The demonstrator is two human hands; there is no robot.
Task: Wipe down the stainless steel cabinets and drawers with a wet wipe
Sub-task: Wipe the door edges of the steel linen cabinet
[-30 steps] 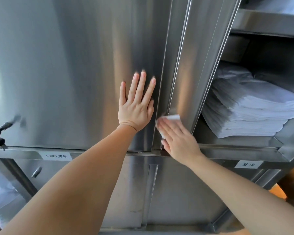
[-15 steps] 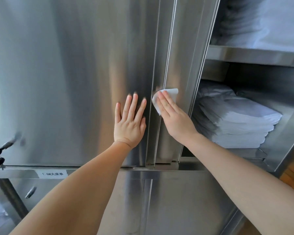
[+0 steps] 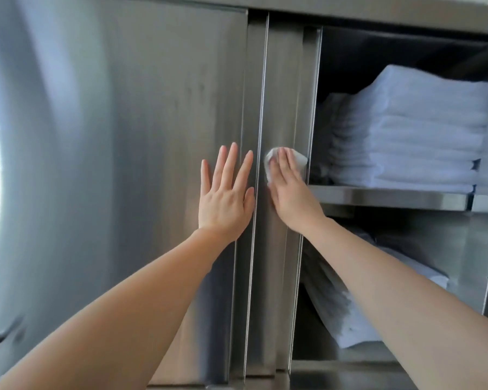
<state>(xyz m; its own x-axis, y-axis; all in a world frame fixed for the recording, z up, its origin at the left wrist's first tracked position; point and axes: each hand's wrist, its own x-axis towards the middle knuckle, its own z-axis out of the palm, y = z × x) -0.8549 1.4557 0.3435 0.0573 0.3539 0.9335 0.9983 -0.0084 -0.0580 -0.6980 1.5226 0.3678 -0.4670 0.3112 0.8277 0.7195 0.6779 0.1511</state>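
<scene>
Wet wipe (image 3: 286, 161) — white, crumpled, pressed flat against the narrow steel door panel (image 3: 279, 108). Right hand (image 3: 292, 192): grip extended, straight fingers lying over the wipe, nothing curled round it. Left hand (image 3: 226, 198): just left of the wipe, grip spread wide and flat on the wide cabinet door (image 3: 124, 136), holding nothing. Right of the wipe — open compartment, shelf (image 3: 389, 197) bearing stacked folded white linen (image 3: 412, 136); further folded linen (image 3: 350, 319) below that shelf.

Brushed steel cabinet door (image 3: 130, 136) looks smooth, glossy and streaked; folded white linens (image 3: 412, 136) look soft, matt cloth.
</scene>
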